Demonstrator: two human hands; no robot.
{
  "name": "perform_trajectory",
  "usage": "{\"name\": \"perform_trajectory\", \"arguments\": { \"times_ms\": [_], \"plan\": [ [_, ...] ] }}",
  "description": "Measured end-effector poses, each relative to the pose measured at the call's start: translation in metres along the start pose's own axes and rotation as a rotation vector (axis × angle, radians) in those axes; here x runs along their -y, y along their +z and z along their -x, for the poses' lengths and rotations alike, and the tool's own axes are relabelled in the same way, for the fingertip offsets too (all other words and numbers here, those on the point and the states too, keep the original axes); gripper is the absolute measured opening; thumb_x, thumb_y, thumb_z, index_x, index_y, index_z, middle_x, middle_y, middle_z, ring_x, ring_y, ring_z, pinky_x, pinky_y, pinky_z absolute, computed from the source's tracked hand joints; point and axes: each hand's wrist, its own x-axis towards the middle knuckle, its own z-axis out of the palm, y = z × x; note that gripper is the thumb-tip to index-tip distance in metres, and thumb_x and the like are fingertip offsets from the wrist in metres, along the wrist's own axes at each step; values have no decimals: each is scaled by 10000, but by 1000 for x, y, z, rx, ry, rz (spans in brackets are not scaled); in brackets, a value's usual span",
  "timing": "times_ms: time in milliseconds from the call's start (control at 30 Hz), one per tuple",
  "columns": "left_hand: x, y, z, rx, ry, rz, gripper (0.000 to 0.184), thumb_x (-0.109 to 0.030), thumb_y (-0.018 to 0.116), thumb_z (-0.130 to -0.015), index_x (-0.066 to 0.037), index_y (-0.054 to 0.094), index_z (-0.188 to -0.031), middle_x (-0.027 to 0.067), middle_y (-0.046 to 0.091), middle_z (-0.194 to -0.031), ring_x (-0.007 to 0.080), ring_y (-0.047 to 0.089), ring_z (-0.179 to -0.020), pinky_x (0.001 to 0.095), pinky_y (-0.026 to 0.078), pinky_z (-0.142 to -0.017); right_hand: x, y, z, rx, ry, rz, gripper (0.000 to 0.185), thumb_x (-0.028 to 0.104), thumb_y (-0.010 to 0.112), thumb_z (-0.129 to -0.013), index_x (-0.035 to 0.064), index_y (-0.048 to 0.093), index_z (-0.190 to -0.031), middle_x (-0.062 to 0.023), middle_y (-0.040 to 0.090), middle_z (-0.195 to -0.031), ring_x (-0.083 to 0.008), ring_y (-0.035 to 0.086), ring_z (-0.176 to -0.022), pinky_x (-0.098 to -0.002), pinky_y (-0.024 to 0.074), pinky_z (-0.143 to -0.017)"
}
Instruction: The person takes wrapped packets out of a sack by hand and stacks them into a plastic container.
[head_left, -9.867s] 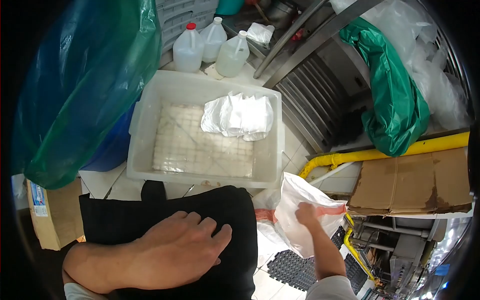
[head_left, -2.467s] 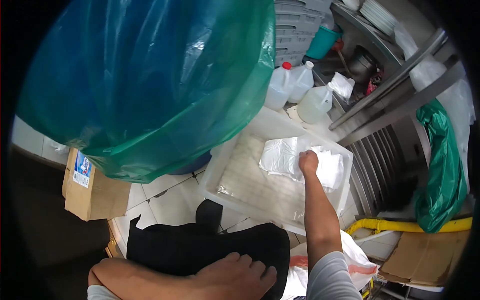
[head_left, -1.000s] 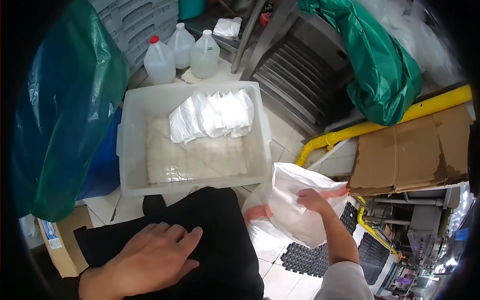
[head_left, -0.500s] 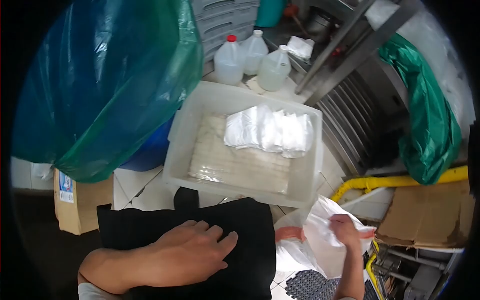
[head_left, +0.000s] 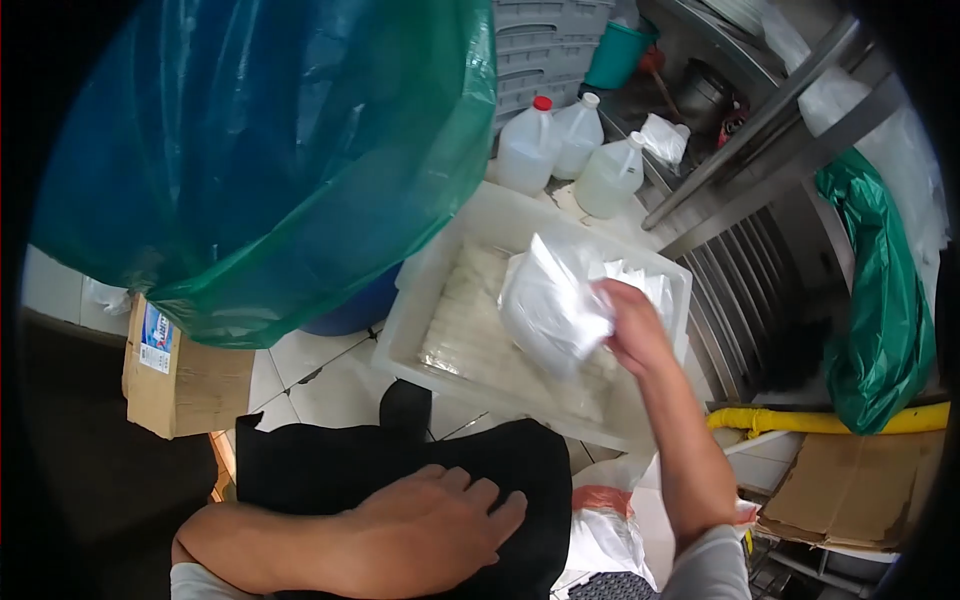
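Holding the thin white plastic bag point(head_left: 553, 305) by its right edge, your right hand point(head_left: 632, 325) is above the translucent rectangular plastic tub point(head_left: 535, 416), with the fingers pinched together. More white plastic bags point(head_left: 656, 292) lie inside the tub, at its right part, partly behind this hand. Your left hand point(head_left: 435, 530) rests on the black cloth point(head_left: 320, 468), at the near side of the tub; its fingers are slightly apart and loosely bent. The white sack with red stripe point(head_left: 600, 535) is also at the near side, and three translucent plastic jugs point(head_left: 527, 155) stand just beyond the tub.
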Motion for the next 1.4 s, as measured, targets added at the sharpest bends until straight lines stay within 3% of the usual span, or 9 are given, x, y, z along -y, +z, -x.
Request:
{"name": "perform_trajectory", "arguments": {
  "times_ms": [367, 833, 1000, 1033, 1067, 1100, 1200, 1267, 1400],
  "plan": [
    [0, 8, 9, -46, 67, 4, 525, -330, 606, -890, 9, 513, -1280, 155, 610, -936, 302, 613, -848, 372, 491, -766, -108, 37, -115, -268, 153, -168, 318, 143, 492, -917, 25, 565, -1203, -91, 602, -1022, -188, 618, -811, -323, 552, -686],
    [-12, -16, -19, 37, 36, -9, 530, -277, 705, -815, -16, 546, -1248, 135, 630, -1027, 313, 615, -942, 390, 496, -846, -15, -152, 179, -24, 220, 206, 194, 153, 586, -901, 18, 664, -1016, -63, 657, -809, -130, 620, -622, -262, 532, -568],
    [-19, -19, -27, 88, 19, -35, 544, -261, 733, -788, -19, 554, -1240, 134, 638, -1030, 315, 621, -947, 380, 499, -864, -135, -187, 212, -49, 654, 281, 128, 132, 641, -818, 40, 676, -899, -61, 669, -764, -142, 615, -569, -262, 507, -494],
    [-20, -18, -28, 90, 29, -44, 544, -261, 733, -788, -19, 554, -1240, 134, 638, -1030, 315, 621, -947, 380, 499, -864, -182, -188, 213, -81, 652, 472, 192, 197, 664, -822, 35, 678, -924, -85, 686, -834, -201, 643, -659, -321, 534, -589],
    [-21, -18, -29, 80, 28, -47, 545, -259, 734, -787, -17, 554, -1240, 135, 637, -1031, 316, 620, -947, 381, 499, -862, -227, -184, 216, 68, 360, 934, 332, 285, 707, -807, 14, 661, -994, -118, 680, -871, -199, 642, -700, -328, 533, -641],
    [-22, -17, -30, 68, 23, -51, 546, -257, 736, -785, -15, 553, -1240, 137, 636, -1032, 318, 619, -947, 383, 499, -861, -265, -172, 221, 32, 374, 1145, 449, 384, 708, -790, 13, 656, -1039, -179, 658, -1065, -346, 609, -1011, -428, 475, -893],
    [-20, -15, -31, 56, 23, -54, 550, -256, 737, -782, -13, 552, -1239, 137, 636, -1028, 321, 619, -939, 386, 501, -854, -290, -125, 231, 69, 627, 1233, 488, 229, 669, -815, 42, 507, -1236, -241, 627, -1093, -402, 612, -997, -483, 499, -868],
    [-21, -14, -32, 72, 21, -47, 552, -258, 737, -782, -13, 551, -1240, 137, 636, -1030, 322, 619, -938, 386, 501, -854, -386, -123, 237, -304, 557, 1033, 391, 187, 628, -819, 36, 553, -1171, -227, 632, -1090, -392, 618, -994, -472, 508, -835],
    [-23, -15, -31, 68, 3, -50, 560, -263, 738, -780, -15, 549, -1245, 137, 637, -1035, 325, 622, -933, 387, 502, -853, -381, -105, 226, -129, 578, 947, 380, 180, 630, -813, 33, 562, -1156, -224, 635, -1084, -380, 622, -983, -463, 510, -826]
  ]
}}
